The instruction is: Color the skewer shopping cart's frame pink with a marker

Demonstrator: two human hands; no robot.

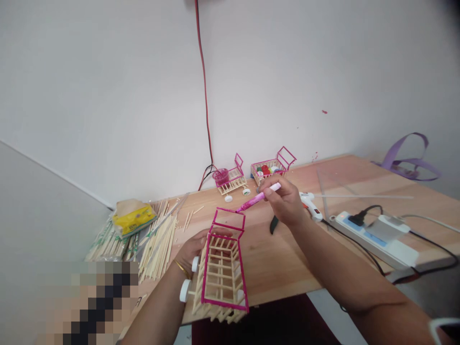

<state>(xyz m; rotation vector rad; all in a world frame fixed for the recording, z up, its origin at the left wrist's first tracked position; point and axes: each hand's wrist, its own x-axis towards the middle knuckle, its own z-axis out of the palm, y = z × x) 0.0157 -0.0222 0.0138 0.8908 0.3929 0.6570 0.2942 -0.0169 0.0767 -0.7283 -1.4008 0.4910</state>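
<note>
My left hand [194, 245] grips a miniature shopping cart [221, 273] made of thin wooden sticks, with its fingers partly hidden behind the basket. The cart's top rim and handle frame are magenta, its lower bars are bare wood, and white round wheels [185, 290] show on its left side. In a pinch, my right hand [283, 197] holds a pink-stained, pen-like brush [254, 200]. Its tip meets or nearly meets the top bar of the handle frame; small contact there is hard to make out.
Behind stand a cup of magenta paint [221, 177], a second cart [233, 181] and a cart with colourful items [268, 168]. Loose sticks [158, 244] and a yellow packet [133, 218] lie left. A glue gun [311, 206] and power strip [373, 237] with cables sit right.
</note>
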